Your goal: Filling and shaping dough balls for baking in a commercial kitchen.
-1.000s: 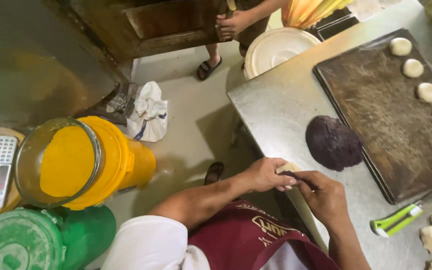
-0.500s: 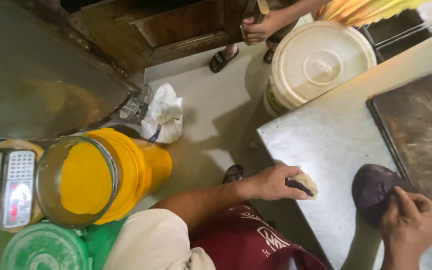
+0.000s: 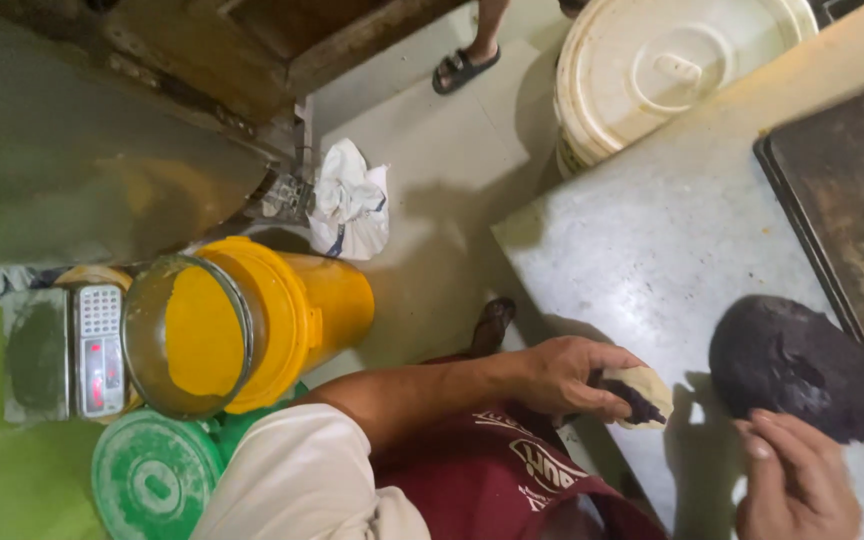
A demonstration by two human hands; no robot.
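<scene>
right hand (image 3: 797,480) shifted nearer purple mass (image 3: 792,365), fingers loose | left hand (image 3: 572,378) clamps dough (image 3: 642,395) | steel table (image 3: 652,240)

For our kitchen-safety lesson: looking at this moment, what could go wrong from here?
1. The left hand holds the filled dough piece past the steel table edge; it might drop.
2. The right hand reaches the dark purple filling mound; sticky fingers may smear dough.

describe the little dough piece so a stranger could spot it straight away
Start at the grey metal table on the right. At its near edge the left hand holds a small pale dough disc. Unlike the big dark purple lump beside it, it is cream-coloured, with only a dab of dark filling.
</scene>
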